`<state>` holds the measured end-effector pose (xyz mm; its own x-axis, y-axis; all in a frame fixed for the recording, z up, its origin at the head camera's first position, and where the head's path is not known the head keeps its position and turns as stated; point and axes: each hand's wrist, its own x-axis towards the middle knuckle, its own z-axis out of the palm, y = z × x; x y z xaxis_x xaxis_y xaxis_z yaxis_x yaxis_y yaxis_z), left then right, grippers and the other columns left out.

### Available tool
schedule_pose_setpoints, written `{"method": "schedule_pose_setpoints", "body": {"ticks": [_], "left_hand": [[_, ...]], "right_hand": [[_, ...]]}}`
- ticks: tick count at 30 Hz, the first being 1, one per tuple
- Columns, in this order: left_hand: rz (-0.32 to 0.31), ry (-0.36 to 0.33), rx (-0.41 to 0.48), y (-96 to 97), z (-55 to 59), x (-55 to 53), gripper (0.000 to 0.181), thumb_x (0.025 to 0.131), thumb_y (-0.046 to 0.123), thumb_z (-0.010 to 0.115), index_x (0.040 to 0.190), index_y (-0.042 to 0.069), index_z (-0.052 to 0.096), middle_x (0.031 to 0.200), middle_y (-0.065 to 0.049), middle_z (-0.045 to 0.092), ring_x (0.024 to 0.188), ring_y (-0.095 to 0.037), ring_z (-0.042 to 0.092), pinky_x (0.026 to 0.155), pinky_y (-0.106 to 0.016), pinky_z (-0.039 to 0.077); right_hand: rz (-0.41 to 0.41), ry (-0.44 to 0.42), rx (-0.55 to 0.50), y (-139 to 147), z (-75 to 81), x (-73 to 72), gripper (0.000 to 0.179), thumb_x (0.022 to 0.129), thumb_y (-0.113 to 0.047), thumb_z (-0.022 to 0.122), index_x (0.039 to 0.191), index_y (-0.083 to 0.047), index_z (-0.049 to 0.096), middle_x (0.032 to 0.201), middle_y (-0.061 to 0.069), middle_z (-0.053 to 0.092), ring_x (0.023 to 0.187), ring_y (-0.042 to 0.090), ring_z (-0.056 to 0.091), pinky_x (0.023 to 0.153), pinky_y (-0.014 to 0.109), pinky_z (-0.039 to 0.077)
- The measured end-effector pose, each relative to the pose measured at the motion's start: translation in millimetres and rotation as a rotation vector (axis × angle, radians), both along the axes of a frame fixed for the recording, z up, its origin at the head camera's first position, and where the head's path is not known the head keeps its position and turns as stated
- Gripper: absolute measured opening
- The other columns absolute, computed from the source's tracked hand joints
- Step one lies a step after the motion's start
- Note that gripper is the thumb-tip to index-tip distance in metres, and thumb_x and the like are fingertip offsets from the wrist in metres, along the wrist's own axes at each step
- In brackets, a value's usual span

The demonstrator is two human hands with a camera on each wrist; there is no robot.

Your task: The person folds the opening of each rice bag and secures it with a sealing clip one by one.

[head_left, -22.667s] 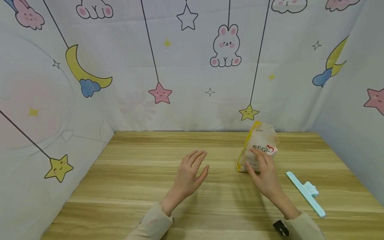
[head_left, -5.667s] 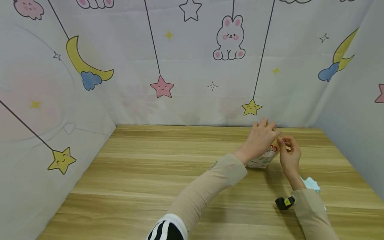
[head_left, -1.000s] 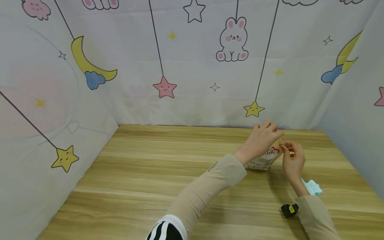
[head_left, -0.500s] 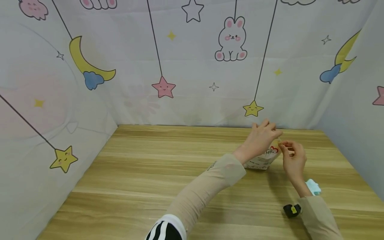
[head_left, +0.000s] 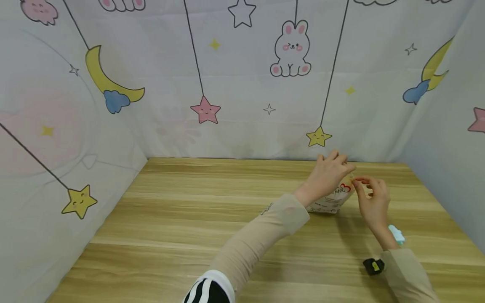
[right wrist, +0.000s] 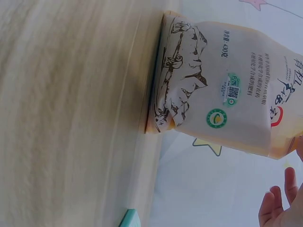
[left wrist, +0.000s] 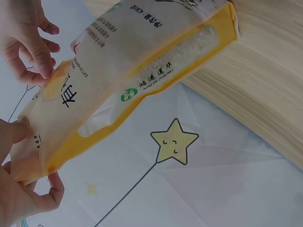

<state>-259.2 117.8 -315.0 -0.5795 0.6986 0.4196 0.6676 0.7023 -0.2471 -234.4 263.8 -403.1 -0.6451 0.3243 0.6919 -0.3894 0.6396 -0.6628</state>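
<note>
A white bag of grain (head_left: 329, 203) with yellow edges stands at the back right of the table. Pale grains show through its side window in the left wrist view. My left hand (head_left: 326, 174) reaches across and grips the bag's top, thumb on one face and fingers behind it (left wrist: 56, 189). At the bag's upper right edge, my right hand (head_left: 373, 202) pinches with thumb and forefinger, its other fingers loosely curled (right wrist: 279, 203). The bag's upper part is mostly hidden behind my left hand in the head view. Its printed front (right wrist: 213, 80) faces the right wrist camera.
A mint-green bag clip (head_left: 396, 234) lies on the wood-grain table (head_left: 182, 202), partly hidden by my right forearm. A small black device (head_left: 373, 266) is at my right cuff. Patterned cloth (head_left: 242, 80) hangs behind the table and along both sides.
Long before, the hands were apart, the right by the bag; now both hold its top. Over the last second the right hand and forearm shift slightly right, covering more of the clip.
</note>
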Motion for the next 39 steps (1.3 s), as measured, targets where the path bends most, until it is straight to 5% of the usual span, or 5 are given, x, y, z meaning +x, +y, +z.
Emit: {"method": "schedule_pose_setpoints", "body": {"ticks": [7, 23, 31, 39], "left_hand": [[0.001, 0.003, 0.004, -0.5, 0.0, -0.7, 0.031, 0.093, 0.021, 0.044, 0.12, 0.034, 0.053, 0.114, 0.008, 0.054, 0.105, -0.011, 0.046, 0.086, -0.036, 0.045], [0.009, -0.029, -0.015, -0.5, 2.2, 0.0, 0.032, 0.094, 0.02, 0.044, 0.121, 0.034, 0.052, 0.118, 0.008, 0.053, 0.108, -0.013, 0.045, 0.089, -0.039, 0.045], [0.012, -0.028, -0.023, -0.5, 2.6, 1.1, 0.033, 0.094, 0.019, 0.044, 0.121, 0.035, 0.052, 0.117, 0.009, 0.053, 0.107, -0.012, 0.045, 0.087, -0.038, 0.045], [0.016, -0.003, -0.033, -0.9, 2.2, 0.9, 0.032, 0.094, 0.02, 0.044, 0.121, 0.035, 0.052, 0.116, 0.009, 0.053, 0.106, -0.012, 0.045, 0.086, -0.038, 0.046]], "right_hand": [[0.008, 0.01, 0.06, 0.8, 6.0, 3.4, 0.011, 0.08, -0.002, 0.063, 0.089, 0.004, 0.064, 0.084, 0.017, 0.052, 0.08, -0.003, 0.036, 0.063, 0.017, 0.029], [0.055, 0.022, 0.197, 7.6, 13.7, 13.0, 0.015, 0.075, 0.004, 0.065, 0.09, 0.004, 0.063, 0.085, 0.021, 0.055, 0.085, -0.009, 0.033, 0.077, 0.017, 0.024], [0.064, -0.047, 0.306, 12.2, 16.4, 21.6, 0.018, 0.078, 0.0, 0.064, 0.096, 0.003, 0.061, 0.09, 0.022, 0.056, 0.081, 0.028, 0.043, 0.076, 0.039, 0.026], [0.096, -0.049, 0.39, 17.7, 17.7, 29.4, 0.026, 0.074, 0.002, 0.067, 0.099, 0.005, 0.059, 0.093, 0.024, 0.057, 0.085, 0.038, 0.046, 0.076, 0.047, 0.029]]}}
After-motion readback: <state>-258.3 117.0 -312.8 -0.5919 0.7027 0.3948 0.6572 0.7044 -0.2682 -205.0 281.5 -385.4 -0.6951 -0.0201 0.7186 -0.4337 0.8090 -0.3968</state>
